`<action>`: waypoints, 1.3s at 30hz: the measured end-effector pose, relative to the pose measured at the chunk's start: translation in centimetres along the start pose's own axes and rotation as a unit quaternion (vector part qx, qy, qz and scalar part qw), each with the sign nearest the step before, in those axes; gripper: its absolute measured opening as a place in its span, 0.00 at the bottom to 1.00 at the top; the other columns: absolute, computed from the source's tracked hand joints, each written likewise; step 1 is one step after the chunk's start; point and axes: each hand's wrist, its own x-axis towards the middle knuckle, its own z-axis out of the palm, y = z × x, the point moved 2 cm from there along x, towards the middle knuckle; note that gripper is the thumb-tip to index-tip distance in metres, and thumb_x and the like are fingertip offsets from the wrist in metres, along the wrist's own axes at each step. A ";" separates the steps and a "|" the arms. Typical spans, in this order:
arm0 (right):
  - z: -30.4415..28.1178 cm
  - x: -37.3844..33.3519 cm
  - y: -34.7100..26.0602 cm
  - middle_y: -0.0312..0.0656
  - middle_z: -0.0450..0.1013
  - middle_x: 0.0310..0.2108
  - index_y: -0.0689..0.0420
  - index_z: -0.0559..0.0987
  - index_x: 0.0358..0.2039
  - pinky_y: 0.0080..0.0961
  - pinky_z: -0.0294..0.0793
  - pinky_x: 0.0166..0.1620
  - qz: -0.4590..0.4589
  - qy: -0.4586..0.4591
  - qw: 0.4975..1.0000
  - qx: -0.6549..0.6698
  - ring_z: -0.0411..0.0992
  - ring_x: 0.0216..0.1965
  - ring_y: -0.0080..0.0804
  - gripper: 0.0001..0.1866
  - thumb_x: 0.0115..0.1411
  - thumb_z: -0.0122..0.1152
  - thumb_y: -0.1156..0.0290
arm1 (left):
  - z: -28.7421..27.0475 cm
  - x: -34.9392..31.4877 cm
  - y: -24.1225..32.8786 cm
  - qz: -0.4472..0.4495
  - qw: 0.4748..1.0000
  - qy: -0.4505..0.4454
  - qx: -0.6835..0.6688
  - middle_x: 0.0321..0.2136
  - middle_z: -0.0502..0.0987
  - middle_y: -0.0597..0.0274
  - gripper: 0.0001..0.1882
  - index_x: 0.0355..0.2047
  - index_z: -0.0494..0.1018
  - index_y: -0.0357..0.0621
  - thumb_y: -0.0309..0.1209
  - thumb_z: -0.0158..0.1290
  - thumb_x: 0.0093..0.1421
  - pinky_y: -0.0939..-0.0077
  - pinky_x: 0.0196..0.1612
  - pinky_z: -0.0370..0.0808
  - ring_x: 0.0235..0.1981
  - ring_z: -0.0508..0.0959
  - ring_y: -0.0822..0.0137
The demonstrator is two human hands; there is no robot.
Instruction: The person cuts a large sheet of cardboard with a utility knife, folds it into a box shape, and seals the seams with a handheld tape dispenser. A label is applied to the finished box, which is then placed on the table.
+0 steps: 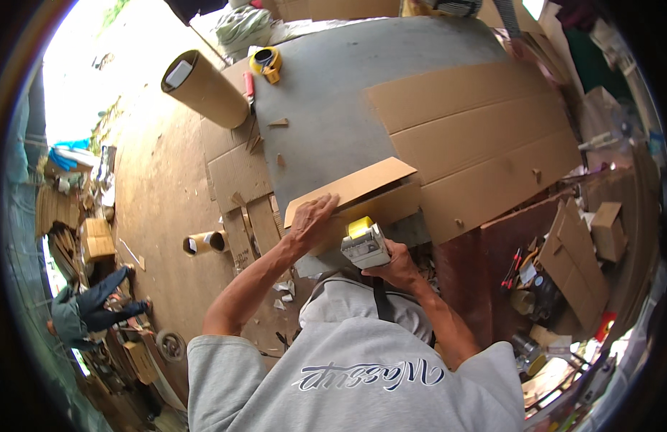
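My left hand presses flat on the near end of a folded cardboard box flap lying on the grey worktable. My right hand grips a white staple-gun-like tool with a yellow top, held just below the box edge, close to my left hand. A large flat sheet of scored cardboard lies to the right of the box.
A thick cardboard tube lies at the table's far left, with a yellow tape dispenser beside it. Smaller tubes and cardboard offcuts lie on the floor at left. A person bends over there. Boxes and tools crowd the right.
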 end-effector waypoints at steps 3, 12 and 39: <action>1.2 2.4 -1.3 0.40 0.82 0.37 0.63 0.81 0.45 0.27 0.83 0.43 0.006 -0.007 1.000 0.025 0.79 0.39 0.23 0.25 0.48 0.84 0.76 | -0.5 0.4 0.0 0.000 0.999 -0.003 -0.044 0.50 0.82 0.45 0.25 0.54 0.76 0.36 0.31 0.63 0.57 0.52 0.54 0.79 0.50 0.81 0.42; 0.5 3.5 -3.8 0.37 0.83 0.43 0.61 0.81 0.51 0.26 0.80 0.50 0.081 -0.011 0.997 0.012 0.78 0.43 0.23 0.29 0.50 0.86 0.72 | -1.3 3.2 -3.2 -0.086 0.894 -0.094 -0.430 0.52 0.76 0.48 0.27 0.51 0.82 0.32 0.44 0.63 0.61 0.60 0.59 0.73 0.55 0.75 0.52; 1.2 6.2 -9.0 0.33 0.78 0.39 0.62 0.81 0.49 0.23 0.72 0.46 0.262 0.050 0.963 0.026 0.72 0.39 0.20 0.24 0.64 0.72 0.55 | 2.9 9.0 -5.8 -0.353 0.645 -0.012 -0.678 0.30 0.83 0.59 0.15 0.39 0.80 0.33 0.36 0.58 0.74 0.73 0.30 0.83 0.32 0.88 0.66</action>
